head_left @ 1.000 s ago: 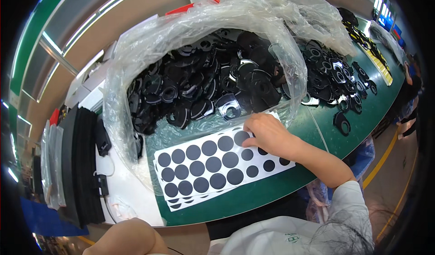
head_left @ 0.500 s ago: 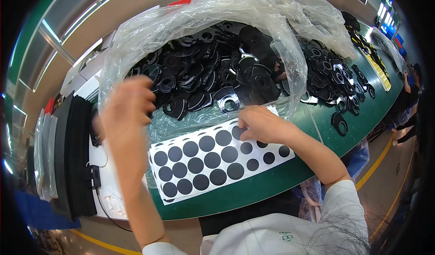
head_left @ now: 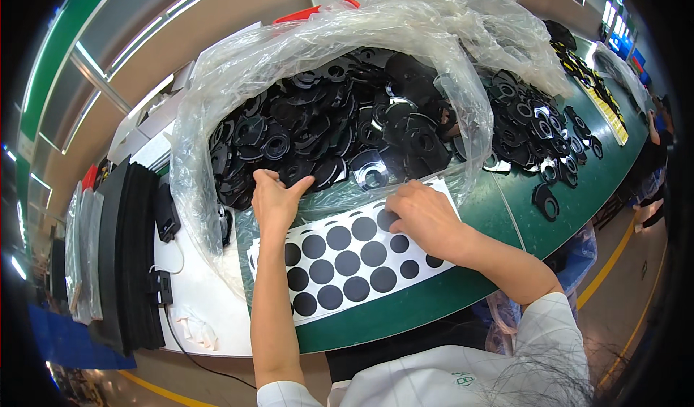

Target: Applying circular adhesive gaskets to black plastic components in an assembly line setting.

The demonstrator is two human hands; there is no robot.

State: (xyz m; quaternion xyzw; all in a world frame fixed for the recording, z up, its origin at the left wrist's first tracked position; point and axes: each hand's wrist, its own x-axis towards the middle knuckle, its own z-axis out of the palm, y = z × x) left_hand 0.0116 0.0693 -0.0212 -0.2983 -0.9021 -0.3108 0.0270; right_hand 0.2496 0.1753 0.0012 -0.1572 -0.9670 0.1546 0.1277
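My left hand [head_left: 275, 199] is at the near edge of a heap of black plastic parts [head_left: 278, 145], with thumb and fingers apart over the parts; whether it touches one is hard to see. Flat on the bench, in front of the heap, lies a white sheet of round black stickers [head_left: 361, 306], with other sheets beneath it. My right hand [head_left: 425, 219] bends over the sheet's far edge. Its fingers are closed at a black round sticker [head_left: 388, 217] in the top row, partly hidden by the fingertips.
Clear plastic sheeting [head_left: 210, 82] surrounds the heap. More black ring-shaped parts [head_left: 531, 121] are spread to the right on the green bench [head_left: 499, 212]. At left stand stacked black sheets [head_left: 137, 255], a small black device [head_left: 165, 213] and a cable [head_left: 176, 331].
My left hand has swung right and down to the near edge of the heap. My right hand stays at the sticker sheet. The whole view has shifted slightly.
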